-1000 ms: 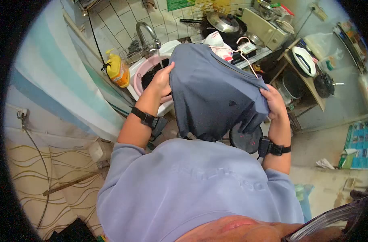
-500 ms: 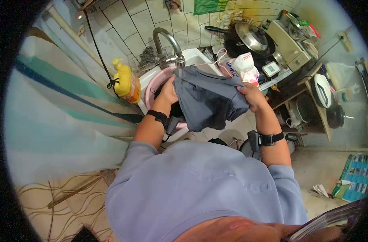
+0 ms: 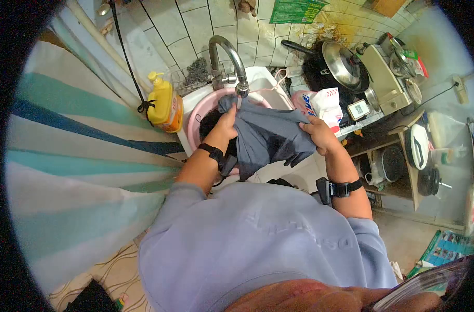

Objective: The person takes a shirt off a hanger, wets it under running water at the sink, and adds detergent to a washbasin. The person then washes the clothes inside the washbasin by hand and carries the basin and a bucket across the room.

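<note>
Left hand and right hand, fingers partly curled, each grasp the gray garment, spread between them beside the pink basin.

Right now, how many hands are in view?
2: the left hand grips the grey garment beside the pink basin; the right hand grips its other side, near the white packet.

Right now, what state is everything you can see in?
Gray T-shirt: bunched, partly over the pink basin
Left hand: gripping the T-shirt
Right hand: gripping the T-shirt
Faucet: appears to be running
Pink basin: holding dark fabric
Yellow pump bottle: upright
Metal lid: on the frying pan
</note>
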The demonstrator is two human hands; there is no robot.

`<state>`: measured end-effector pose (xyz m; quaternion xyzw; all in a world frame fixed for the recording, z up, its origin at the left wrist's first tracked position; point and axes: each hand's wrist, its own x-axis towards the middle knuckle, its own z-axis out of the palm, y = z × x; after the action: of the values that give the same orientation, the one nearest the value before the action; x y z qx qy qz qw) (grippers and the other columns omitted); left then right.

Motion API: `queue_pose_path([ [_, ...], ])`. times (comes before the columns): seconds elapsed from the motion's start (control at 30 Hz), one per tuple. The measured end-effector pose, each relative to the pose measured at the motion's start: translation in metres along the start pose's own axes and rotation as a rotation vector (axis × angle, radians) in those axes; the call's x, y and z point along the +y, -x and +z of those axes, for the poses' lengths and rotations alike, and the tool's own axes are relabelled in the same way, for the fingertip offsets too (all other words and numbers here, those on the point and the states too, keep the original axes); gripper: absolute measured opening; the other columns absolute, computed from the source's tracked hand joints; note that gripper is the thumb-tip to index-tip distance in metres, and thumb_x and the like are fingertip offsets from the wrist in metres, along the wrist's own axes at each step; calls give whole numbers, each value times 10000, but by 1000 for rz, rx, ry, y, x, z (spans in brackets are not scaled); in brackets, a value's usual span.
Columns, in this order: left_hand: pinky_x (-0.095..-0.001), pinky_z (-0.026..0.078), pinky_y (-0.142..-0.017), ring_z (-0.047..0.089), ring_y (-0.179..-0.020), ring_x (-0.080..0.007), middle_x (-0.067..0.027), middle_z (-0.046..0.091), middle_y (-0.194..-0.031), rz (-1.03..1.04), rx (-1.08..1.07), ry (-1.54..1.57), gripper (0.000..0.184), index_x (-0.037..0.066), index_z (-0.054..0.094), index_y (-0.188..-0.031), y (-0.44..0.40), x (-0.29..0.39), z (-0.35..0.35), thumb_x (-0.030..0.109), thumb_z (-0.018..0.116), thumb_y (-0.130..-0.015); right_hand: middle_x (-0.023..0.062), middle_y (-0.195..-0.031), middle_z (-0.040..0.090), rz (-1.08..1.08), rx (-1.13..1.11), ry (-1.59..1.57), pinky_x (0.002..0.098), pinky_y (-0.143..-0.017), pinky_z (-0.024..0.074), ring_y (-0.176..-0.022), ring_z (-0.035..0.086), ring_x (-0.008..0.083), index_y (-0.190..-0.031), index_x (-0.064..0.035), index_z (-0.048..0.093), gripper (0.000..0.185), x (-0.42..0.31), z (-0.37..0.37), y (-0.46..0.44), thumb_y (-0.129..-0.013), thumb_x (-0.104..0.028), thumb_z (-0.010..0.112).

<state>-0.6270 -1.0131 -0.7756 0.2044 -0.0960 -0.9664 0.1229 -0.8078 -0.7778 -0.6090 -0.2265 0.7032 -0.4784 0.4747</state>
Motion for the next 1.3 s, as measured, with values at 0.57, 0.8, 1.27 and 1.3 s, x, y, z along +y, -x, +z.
queue_pose_path([
  [0.57, -479, 496, -815, 599, -906, -312, -144, 614, -1000, 125, 284, 5, 204, 19, 577, -1006, -91, 4, -71, 143, 429, -942, 255, -915, 603, -341, 6, 647, 401, -745, 450, -842, 591, 357, -980, 69, 562, 272, 4, -4, -13, -818, -147, 598],
  [0.8, -448, 484, -857, 615, -887, -295, -132, 646, -940, 168, 126, 7, 139, 12, 610, -959, -8, -16, 37, 55, 577, -831, 259, -972, 608, -331, 22, 555, 409, -763, 449, -890, 596, 361, -1003, 76, 564, 280, -14, -8, -8, -824, -138, 587],
  [1.27, -475, 456, -901, 605, -939, -324, -165, 635, -1016, 66, 181, 41, 220, 16, 612, -988, -2, -13, 43, 176, 493, -894, 214, -781, 595, -226, -40, 617, 392, -656, 449, -694, 579, 291, -912, 71, 567, 277, -17, -5, -14, -837, -194, 598],
  [1.3, -469, 455, -899, 604, -928, -330, -158, 641, -1002, 135, 315, 38, 177, 16, 617, -966, -6, -14, 36, 139, 530, -872, 214, -781, 595, -227, -38, 617, 392, -656, 449, -694, 579, 291, -912, 71, 567, 277, -20, -4, -12, -837, -194, 598],
])
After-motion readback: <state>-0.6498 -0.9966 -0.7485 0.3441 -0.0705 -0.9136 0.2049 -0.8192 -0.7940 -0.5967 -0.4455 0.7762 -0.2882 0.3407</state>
